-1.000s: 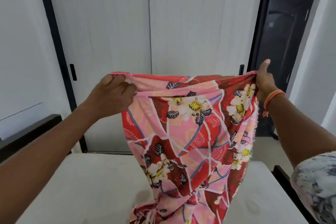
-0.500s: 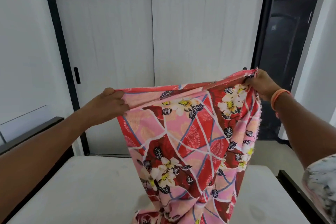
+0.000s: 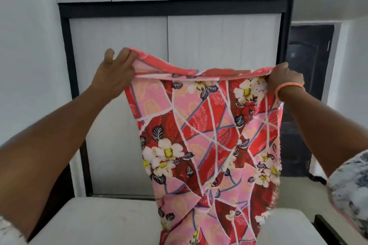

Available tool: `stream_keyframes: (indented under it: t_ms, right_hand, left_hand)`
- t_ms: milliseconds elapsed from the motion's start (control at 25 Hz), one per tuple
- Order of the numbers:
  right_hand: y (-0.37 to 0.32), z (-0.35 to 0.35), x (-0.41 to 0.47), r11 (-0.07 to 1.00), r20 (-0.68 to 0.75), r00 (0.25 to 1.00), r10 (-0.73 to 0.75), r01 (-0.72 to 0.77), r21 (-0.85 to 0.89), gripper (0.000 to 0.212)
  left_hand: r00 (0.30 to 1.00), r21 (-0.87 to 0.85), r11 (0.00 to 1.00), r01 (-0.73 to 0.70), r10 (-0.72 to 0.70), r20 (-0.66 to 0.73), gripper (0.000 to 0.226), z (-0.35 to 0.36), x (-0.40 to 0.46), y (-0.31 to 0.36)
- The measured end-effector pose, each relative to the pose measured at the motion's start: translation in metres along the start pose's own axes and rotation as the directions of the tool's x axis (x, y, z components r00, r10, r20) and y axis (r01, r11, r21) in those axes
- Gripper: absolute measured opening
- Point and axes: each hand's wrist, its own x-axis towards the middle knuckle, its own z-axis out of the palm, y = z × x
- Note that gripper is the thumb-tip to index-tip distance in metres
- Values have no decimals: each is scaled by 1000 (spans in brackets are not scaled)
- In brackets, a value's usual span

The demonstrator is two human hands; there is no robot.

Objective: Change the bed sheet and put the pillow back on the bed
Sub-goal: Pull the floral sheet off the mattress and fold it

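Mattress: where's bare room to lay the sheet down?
The mattress is bare on the left, from the dark bed frame to the hanging floral sheet, and in a smaller patch on the right. The middle is crowded: the sheet trails there, held by the left hand and right hand.

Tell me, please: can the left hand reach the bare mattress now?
Probably not at once. The left hand grips the floral sheet up high, as does the right hand; the mattress lies below, uncovered.
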Motion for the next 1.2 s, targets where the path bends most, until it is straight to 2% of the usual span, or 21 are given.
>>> stream_keyframes:
  t_ms: [80,120,160,200,240,280,320,360,440,520,640,720,800,880,960,1000,1080,1120,1200]
  right_hand:
    - [-7,-29,26,987,96,991,96,-107,117,63]
    - [-13,-46,35,960,163,978,128,-164,228,64]
    - [-19,-58,51,918,203,973,113,-181,354,52]
    - [-28,-71,59,806,233,966,108,-223,549,32]
    - [-39,-84,65,577,271,958,94,-274,769,17]
    - [-50,-95,68,308,310,947,85,-321,896,16]
    - [-56,-102,72,121,317,946,66,-323,939,19]
    - [-61,-108,70,83,299,954,36,-301,950,22]
    - [-64,-115,75,116,269,962,-34,-264,957,27]
    - [-67,-122,76,138,295,954,-50,-286,948,25]
    - [-81,-132,80,6,214,977,18,-214,977,18]
    - [-89,-131,83,-16,211,977,-17,-211,977,28]
    - [-95,-128,85,89,245,966,-83,-238,967,26]
    - [-91,-121,115,117,197,978,-66,-189,975,8]
    - [-83,-89,187,176,139,990,-4,-136,975,47]
    - [-86,-83,199,166,143,990,-11,-139,976,54]
    - [-100,-92,176,16,140,988,-58,-140,990,43]
    - [-111,-112,136,-68,140,990,-36,-142,988,36]
    - [-127,-131,99,-119,152,988,39,-146,982,33]
  left_hand:
    - [997,62,996,60,-57,-53,5,-8,25,-28]
    - [992,38,993,108,-105,-73,5,-12,37,-42]
    - [983,3,986,169,-169,-66,5,-15,51,-54]
    - [967,-53,968,245,-248,-56,9,-16,64,-66]
    - [944,-99,943,318,-325,-62,15,-18,79,-78]
    - [913,-128,912,390,-402,-76,24,-23,92,-88]
    - [884,-159,879,450,-464,-58,31,-30,104,-95]
    - [868,-138,862,487,-496,-36,31,-36,112,-103]
    - [878,8,879,477,-477,27,26,-46,121,-116]
    - [813,89,817,569,-576,87,25,-54,124,-128]
    - [786,163,783,600,-615,64,21,-54,130,-146]
    - [772,134,767,627,-635,25,21,-59,136,-157]
    - [742,142,735,663,-671,6,25,-65,136,-164]
    - [733,195,719,667,-680,2,28,-64,132,-170]
    - [742,200,726,658,-670,-7,26,-62,128,-175]
    - [743,193,725,661,-669,-31,25,-61,127,-178]
    - [721,183,703,687,-690,-60,27,-62,128,-183]
    - [709,193,689,699,-702,-62,28,-61,127,-184]
    - [705,244,676,695,-707,-51,29,-57,122,-187]
